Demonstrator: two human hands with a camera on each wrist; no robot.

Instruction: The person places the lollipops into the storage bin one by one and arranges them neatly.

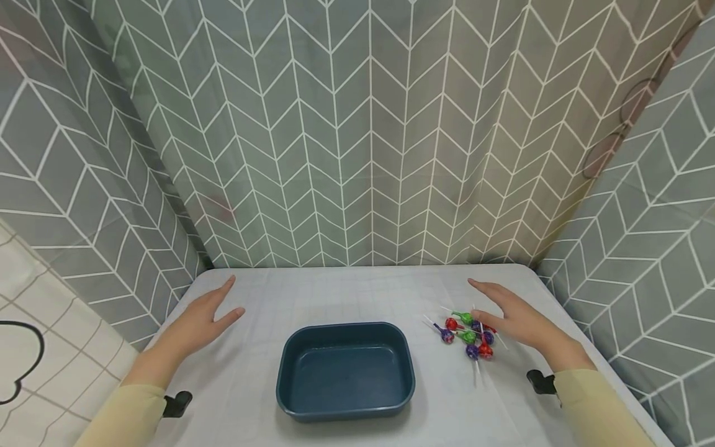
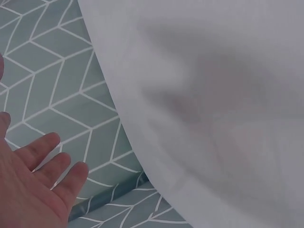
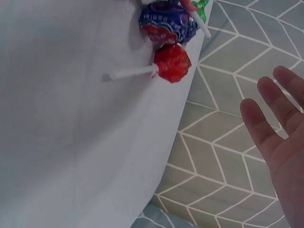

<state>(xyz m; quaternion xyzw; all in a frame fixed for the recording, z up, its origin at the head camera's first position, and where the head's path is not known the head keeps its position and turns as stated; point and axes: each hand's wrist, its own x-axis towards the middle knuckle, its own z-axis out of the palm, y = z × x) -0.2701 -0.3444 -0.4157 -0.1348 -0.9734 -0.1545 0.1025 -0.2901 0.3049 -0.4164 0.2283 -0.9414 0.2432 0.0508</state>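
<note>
Several wrapped lollipops (image 1: pixel 467 336) in red, green and purple lie in a loose pile on the white table, right of a dark blue rectangular basin (image 1: pixel 346 413). My right hand (image 1: pixel 516 320) hovers over the pile's right side with fingers extended, hiding part of it. In the right wrist view, a red lollipop (image 3: pixel 173 63) and a purple lollipop (image 3: pixel 165 23) lie near the table's edge, apart from the spread fingers. Over the table's left side, my left hand (image 1: pixel 195 323) is held with thumb and fingers apart, holding nothing.
The white table (image 1: pixel 251 385) has a cloth-like surface and rounded far corners. Grey curtains (image 1: pixel 368 136) with white chevron lines stand behind it and on both sides. A white grid-patterned cloth (image 1: pixel 50 347) with a black heart outline is at the lower left.
</note>
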